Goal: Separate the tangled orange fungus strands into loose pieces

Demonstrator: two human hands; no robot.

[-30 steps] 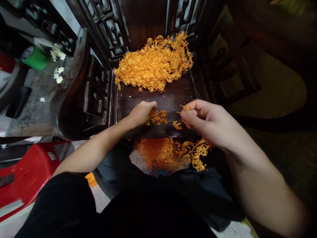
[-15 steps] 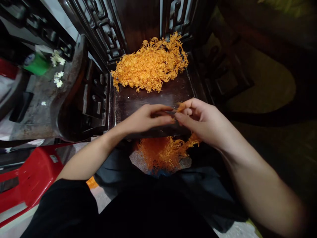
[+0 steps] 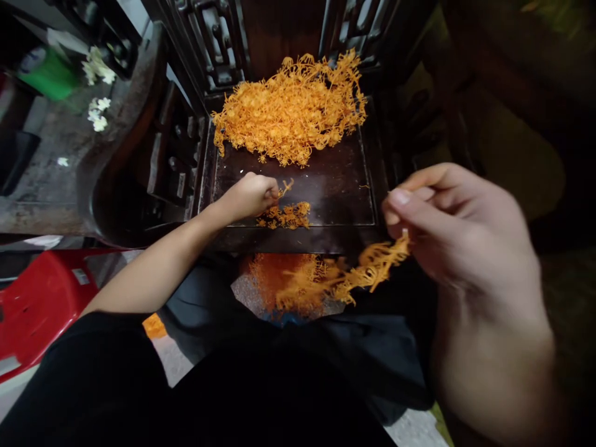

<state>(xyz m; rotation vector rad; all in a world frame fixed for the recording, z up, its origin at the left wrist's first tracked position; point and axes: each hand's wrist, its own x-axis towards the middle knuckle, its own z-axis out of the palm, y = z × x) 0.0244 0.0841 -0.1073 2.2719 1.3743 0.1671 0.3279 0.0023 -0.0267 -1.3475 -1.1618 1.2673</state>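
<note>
My right hand (image 3: 447,217), raised at the right, is closed in a pinch on the end of a garland of orange spidery pieces (image 3: 372,270). The garland droops down and left towards a blurred orange mass (image 3: 284,282) below the seat edge. Over the dark wooden seat (image 3: 335,192), my left hand (image 3: 254,195) is closed, with a small orange spidery piece (image 3: 285,187) poking out by its fingers. Just beside it lies a small cluster of orange pieces (image 3: 291,215). A big heap of the same orange pieces (image 3: 288,115) rests at the back of the seat.
A carved chair arm (image 3: 100,180) rises on the left. Beyond it, a side table (image 3: 56,205) bears a green roll of tape (image 3: 49,73) and white flowers (image 3: 97,115). A red plastic stool (image 3: 51,304) stands at lower left.
My hands were together over the seat's front; now they are apart. The right has moved right and nearer, drawing the garland out, while the left has gone left and closed beside the small cluster.
</note>
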